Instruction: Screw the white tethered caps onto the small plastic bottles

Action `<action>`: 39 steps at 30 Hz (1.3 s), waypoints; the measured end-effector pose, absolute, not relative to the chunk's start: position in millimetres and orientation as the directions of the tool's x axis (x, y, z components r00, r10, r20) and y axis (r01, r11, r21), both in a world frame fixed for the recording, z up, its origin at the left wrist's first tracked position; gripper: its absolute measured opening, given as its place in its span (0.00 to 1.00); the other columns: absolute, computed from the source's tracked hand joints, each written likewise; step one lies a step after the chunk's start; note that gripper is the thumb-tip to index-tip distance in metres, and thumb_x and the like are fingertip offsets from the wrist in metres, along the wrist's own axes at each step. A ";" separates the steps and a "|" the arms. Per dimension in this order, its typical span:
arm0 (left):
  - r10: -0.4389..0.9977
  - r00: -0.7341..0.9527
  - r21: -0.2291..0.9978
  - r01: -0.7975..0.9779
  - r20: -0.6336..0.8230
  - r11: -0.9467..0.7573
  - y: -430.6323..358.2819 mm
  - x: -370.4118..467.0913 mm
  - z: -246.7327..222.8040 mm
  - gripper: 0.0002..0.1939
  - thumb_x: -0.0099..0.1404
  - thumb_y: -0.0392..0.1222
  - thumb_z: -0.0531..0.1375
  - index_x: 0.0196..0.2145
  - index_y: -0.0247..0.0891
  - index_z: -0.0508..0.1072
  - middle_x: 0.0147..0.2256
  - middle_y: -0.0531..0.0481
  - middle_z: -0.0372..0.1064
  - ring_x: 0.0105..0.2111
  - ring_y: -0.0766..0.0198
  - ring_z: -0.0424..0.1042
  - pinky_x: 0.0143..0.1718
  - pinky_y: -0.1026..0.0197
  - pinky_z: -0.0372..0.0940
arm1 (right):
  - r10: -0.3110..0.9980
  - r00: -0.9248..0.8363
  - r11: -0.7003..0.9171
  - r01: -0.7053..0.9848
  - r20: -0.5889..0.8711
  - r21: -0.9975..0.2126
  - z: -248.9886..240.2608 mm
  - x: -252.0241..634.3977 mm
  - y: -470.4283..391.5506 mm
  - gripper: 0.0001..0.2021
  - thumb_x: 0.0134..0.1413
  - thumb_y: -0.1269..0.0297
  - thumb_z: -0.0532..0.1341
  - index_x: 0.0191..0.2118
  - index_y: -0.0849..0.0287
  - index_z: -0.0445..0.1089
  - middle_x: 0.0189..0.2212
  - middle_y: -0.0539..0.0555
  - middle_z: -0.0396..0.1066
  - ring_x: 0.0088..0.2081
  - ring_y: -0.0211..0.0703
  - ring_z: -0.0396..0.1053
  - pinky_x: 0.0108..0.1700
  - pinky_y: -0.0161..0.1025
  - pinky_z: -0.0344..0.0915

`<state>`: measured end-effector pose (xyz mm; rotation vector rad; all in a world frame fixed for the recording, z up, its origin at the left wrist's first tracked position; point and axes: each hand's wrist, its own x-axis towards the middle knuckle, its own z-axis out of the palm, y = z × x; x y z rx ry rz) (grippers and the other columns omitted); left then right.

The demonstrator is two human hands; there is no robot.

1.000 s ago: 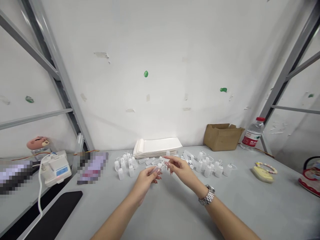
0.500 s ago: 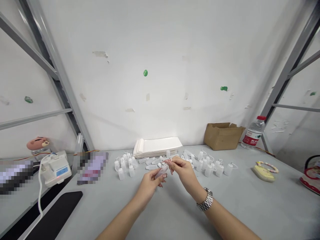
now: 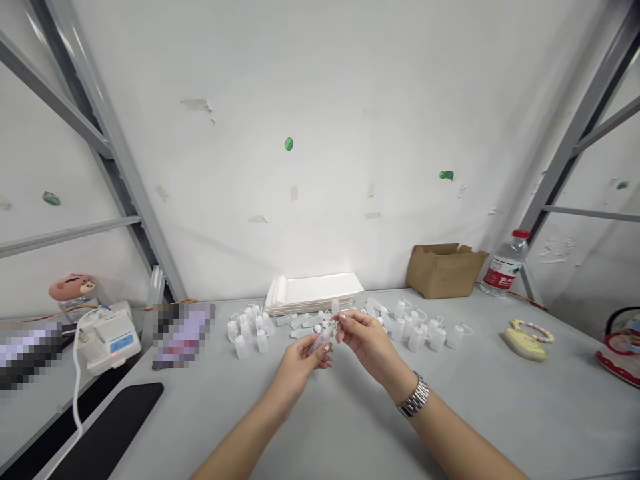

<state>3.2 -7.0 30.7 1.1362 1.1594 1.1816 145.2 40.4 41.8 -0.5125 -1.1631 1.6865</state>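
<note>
Tilted between the thumb and fingers of my left hand (image 3: 303, 360) is a small translucent bottle (image 3: 320, 340). My right hand (image 3: 361, 333) is pinched at the bottle's top end; what its fingertips hold is too small to make out. Several upright bottles with looped caps (image 3: 415, 339) stand to the right of my hands. A second group of upright bottles (image 3: 241, 347) stands to the left. Behind my hands, more bottles (image 3: 301, 320) lie on their sides.
A stack of white sheets (image 3: 320, 290) lies against the wall. At the back right are a cardboard box (image 3: 443, 273) and a water bottle (image 3: 504, 267). A yellow item (image 3: 525, 345) lies right; a blurred phone (image 3: 186, 333) and black mat (image 3: 115, 427) lie left.
My right hand's fingers have closed in from an outstretched pose and turned at the bottle's top. My left hand keeps hold of the bottle. The view has shifted slightly.
</note>
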 end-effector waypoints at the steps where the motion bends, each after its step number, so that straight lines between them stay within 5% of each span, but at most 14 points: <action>1: 0.999 0.022 0.996 -0.073 -0.048 0.049 -6.9 3.1 30.9 0.21 0.50 0.49 0.62 0.39 0.33 0.72 0.32 0.48 0.69 0.31 0.63 0.67 0.37 0.60 0.64 | 0.885 -0.435 -0.085 -0.502 0.166 -0.861 41.8 145.5 40.5 0.10 0.45 0.59 0.64 0.29 0.61 0.73 0.18 0.49 0.65 0.24 0.34 0.62 0.33 0.36 0.61; 8: 0.999 0.020 0.987 -0.153 -0.045 0.048 -4.7 0.8 24.5 0.20 0.50 0.50 0.63 0.36 0.34 0.72 0.34 0.46 0.70 0.32 0.62 0.69 0.37 0.60 0.63 | 0.899 -0.432 -0.190 -0.535 0.073 -0.823 40.9 147.6 41.9 0.10 0.41 0.61 0.66 0.31 0.61 0.74 0.24 0.50 0.68 0.28 0.34 0.65 0.38 0.35 0.63; 16: 0.997 0.052 0.940 -0.334 -0.052 0.066 -10.5 3.6 28.5 0.24 0.51 0.46 0.64 0.46 0.39 0.70 0.32 0.50 0.70 0.30 0.67 0.69 0.41 0.60 0.62 | 0.968 -0.247 -0.105 -0.566 0.047 -0.818 29.2 148.3 51.0 0.10 0.37 0.61 0.68 0.26 0.62 0.73 0.18 0.46 0.62 0.21 0.29 0.57 0.26 0.31 0.59; 22: 1.000 -0.008 0.913 -0.407 -0.025 0.020 -8.9 1.7 28.2 0.23 0.51 0.44 0.64 0.46 0.37 0.70 0.39 0.45 0.73 0.40 0.60 0.71 0.50 0.56 0.59 | 0.976 -0.213 -0.054 -0.470 0.054 -0.881 30.3 145.9 48.5 0.13 0.36 0.57 0.68 0.22 0.62 0.71 0.19 0.47 0.62 0.19 0.30 0.55 0.25 0.32 0.55; 39: 0.995 -0.093 0.940 -0.342 -0.031 -0.003 -9.1 2.9 29.5 0.25 0.47 0.43 0.67 0.44 0.37 0.72 0.38 0.47 0.74 0.41 0.57 0.72 0.51 0.54 0.62 | 0.962 -0.233 0.054 -0.347 0.142 -0.936 30.7 143.6 45.1 0.17 0.40 0.52 0.64 0.19 0.62 0.67 0.19 0.49 0.63 0.21 0.33 0.58 0.27 0.34 0.59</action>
